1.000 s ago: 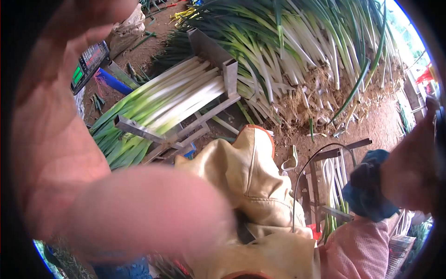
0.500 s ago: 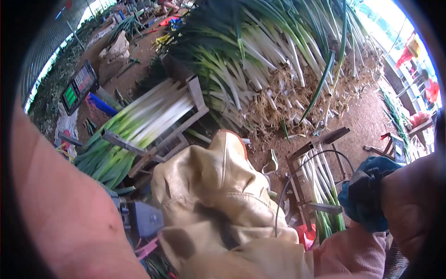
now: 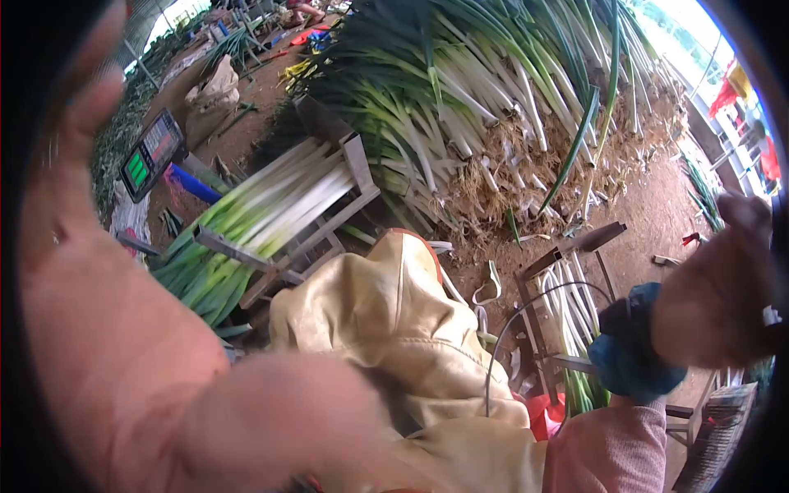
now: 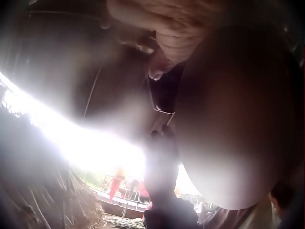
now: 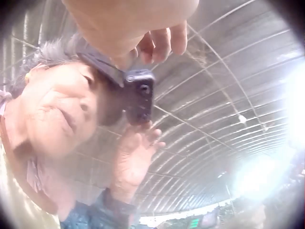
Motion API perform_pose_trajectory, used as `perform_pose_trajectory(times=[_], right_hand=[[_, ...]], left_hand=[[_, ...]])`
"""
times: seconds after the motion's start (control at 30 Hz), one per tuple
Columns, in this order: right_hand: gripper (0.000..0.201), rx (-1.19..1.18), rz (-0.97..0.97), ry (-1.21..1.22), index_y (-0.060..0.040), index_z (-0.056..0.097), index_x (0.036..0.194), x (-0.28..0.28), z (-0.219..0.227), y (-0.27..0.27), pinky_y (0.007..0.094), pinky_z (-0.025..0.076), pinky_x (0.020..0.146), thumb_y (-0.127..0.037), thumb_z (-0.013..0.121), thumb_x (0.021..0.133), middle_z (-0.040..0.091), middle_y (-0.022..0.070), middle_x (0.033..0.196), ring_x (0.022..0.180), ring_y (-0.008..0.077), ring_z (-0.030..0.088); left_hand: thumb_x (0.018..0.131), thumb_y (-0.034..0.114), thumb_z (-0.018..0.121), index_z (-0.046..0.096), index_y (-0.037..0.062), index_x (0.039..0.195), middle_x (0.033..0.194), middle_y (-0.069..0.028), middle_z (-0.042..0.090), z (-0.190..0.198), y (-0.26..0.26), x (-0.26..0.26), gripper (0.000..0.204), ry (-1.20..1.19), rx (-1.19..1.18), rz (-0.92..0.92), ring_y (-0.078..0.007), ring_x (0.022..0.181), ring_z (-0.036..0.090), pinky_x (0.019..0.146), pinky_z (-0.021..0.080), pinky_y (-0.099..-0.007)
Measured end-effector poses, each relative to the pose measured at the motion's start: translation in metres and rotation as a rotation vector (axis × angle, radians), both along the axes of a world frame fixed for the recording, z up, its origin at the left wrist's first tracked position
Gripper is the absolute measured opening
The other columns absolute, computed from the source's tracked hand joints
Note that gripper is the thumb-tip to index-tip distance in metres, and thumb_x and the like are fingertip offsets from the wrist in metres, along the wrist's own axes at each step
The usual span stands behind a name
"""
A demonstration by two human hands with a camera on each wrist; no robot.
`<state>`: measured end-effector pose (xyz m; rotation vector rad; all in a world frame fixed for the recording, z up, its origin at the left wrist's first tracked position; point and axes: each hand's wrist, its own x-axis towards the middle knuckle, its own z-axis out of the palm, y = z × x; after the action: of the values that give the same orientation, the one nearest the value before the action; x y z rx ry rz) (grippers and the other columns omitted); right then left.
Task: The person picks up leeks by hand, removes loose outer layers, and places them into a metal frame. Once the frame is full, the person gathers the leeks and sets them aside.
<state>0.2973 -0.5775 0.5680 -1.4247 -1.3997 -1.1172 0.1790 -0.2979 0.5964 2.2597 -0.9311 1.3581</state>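
In the head view my left hand is very near the lens at the left, blurred, with fingers raised. My right hand is at the right edge above a teal cuff. From the right wrist, the left hand has loosely spread fingers, with fingertips at the underside of the black head camera. Above that camera the right hand hangs with relaxed, bent fingers; its contact point is hidden. The left wrist view is dark, with the left hand at the top.
A large heap of leeks lies on the soil floor. Leeks fill a metal rack at the left, and a second rack at the right holds more. A scale display is at the upper left. A tan apron covers the lap.
The left hand dropped partly out of view, then came back up before the lens with its fingers showing. The right hand stays at the right edge, shifted slightly. The head view has tilted a little.
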Motion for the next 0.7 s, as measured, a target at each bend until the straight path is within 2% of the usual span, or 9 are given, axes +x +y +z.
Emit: perform_pose_trajectory(times=[0.1, 0.13, 0.27, 0.33, 0.4, 0.43, 0.57, 0.67, 0.7], right_hand=[[0.031, -0.032, -0.039, 0.264, 0.0062, 0.057, 0.103, 0.029, -0.031, 0.036, 0.0332, 0.048, 0.075, -0.018, 0.046, 0.087, 0.060, 0.0192, 0.099, 0.089, 0.0251, 0.059], [0.028, -0.016, -0.050, 0.501, 0.0061, 0.055, 0.107, 0.040, -0.050, 0.051, 0.0325, 0.048, 0.079, -0.008, 0.046, 0.085, 0.061, 0.0153, 0.102, 0.091, 0.0223, 0.059], [0.031, -0.171, -0.028, 1.190, -0.0056, 0.056, 0.113, 0.143, -0.131, 0.095, 0.0260, 0.046, 0.077, -0.007, 0.059, 0.082, 0.061, 0.0047, 0.099, 0.089, 0.0132, 0.057], [0.032, -0.431, -0.328, 0.933, -0.0039, 0.055, 0.112, 0.200, -0.180, 0.110, 0.0288, 0.046, 0.076, -0.012, 0.061, 0.081, 0.061, 0.0073, 0.095, 0.087, 0.0183, 0.058], [0.033, -0.668, -0.591, 0.978, -0.0031, 0.055, 0.109, 0.228, -0.189, 0.133, 0.0346, 0.046, 0.075, -0.019, 0.062, 0.081, 0.061, 0.0125, 0.092, 0.087, 0.0261, 0.059], [0.035, -0.652, -0.588, 0.914, -0.0041, 0.057, 0.107, 0.249, -0.206, 0.139, 0.0402, 0.045, 0.076, -0.024, 0.061, 0.080, 0.060, 0.0147, 0.095, 0.091, 0.0321, 0.057], [0.033, -0.762, -0.765, 0.677, -0.0066, 0.057, 0.105, 0.309, -0.251, 0.174, 0.0427, 0.043, 0.078, -0.026, 0.062, 0.079, 0.056, 0.0141, 0.100, 0.096, 0.0321, 0.053], [0.030, -0.771, -0.920, 0.585, -0.0070, 0.054, 0.103, 0.339, -0.275, 0.193, 0.0424, 0.043, 0.080, -0.025, 0.061, 0.080, 0.056, 0.0144, 0.101, 0.098, 0.0333, 0.052], [0.032, -0.794, -0.963, 0.526, -0.0066, 0.052, 0.103, 0.347, -0.286, 0.194, 0.0441, 0.044, 0.077, -0.027, 0.061, 0.080, 0.057, 0.0150, 0.101, 0.093, 0.0349, 0.055]], left_hand=[[0.071, 0.001, 0.065, 0.052, -0.0061, 0.112, 0.106, -0.0164, 0.057, -0.019, 0.020, -0.001, 0.044, -0.011, -0.119, 0.036, -0.0274, 0.100, 0.055, 0.089, 0.042, -0.0367], [0.071, 0.000, 0.066, 0.052, -0.0062, 0.112, 0.105, -0.0164, 0.058, -0.029, 0.026, 0.002, 0.044, 0.005, -0.176, 0.052, -0.0275, 0.099, 0.055, 0.089, 0.043, -0.0366], [0.070, 0.000, 0.067, 0.054, -0.0048, 0.109, 0.103, -0.0153, 0.059, -0.085, 0.046, 0.029, 0.041, 0.312, -0.407, 0.149, -0.0261, 0.095, 0.057, 0.086, 0.045, -0.0347], [0.069, 0.000, 0.068, 0.057, -0.0020, 0.105, 0.101, -0.0137, 0.060, -0.111, 0.050, 0.045, 0.038, 0.518, -0.503, 0.193, -0.0234, 0.090, 0.058, 0.082, 0.046, -0.0322], [0.068, -0.001, 0.069, 0.059, -0.0007, 0.102, 0.097, -0.0130, 0.060, -0.130, 0.051, 0.061, 0.035, 0.688, -0.576, 0.216, -0.0219, 0.084, 0.060, 0.077, 0.048, -0.0309], [0.067, 0.000, 0.070, 0.060, -0.0009, 0.099, 0.094, -0.0131, 0.061, -0.144, 0.054, 0.072, 0.033, 0.714, -0.621, 0.172, -0.0217, 0.081, 0.060, 0.073, 0.049, -0.0305], [0.069, 0.000, 0.069, 0.061, -0.0013, 0.096, 0.085, -0.0113, 0.062, -0.185, 0.059, 0.106, 0.029, 0.810, -0.677, 0.162, -0.0198, 0.071, 0.060, 0.066, 0.049, -0.0290], [0.072, 0.000, 0.068, 0.060, -0.0019, 0.098, 0.085, -0.0109, 0.063, -0.206, 0.065, 0.124, 0.028, 0.972, -0.795, 0.098, -0.0176, 0.072, 0.060, 0.067, 0.048, -0.0275], [0.076, 0.001, 0.065, 0.060, -0.0026, 0.099, 0.084, -0.0081, 0.064, -0.216, 0.066, 0.129, 0.024, 0.982, -0.849, 0.080, -0.0134, 0.074, 0.059, 0.068, 0.048, -0.0254]])
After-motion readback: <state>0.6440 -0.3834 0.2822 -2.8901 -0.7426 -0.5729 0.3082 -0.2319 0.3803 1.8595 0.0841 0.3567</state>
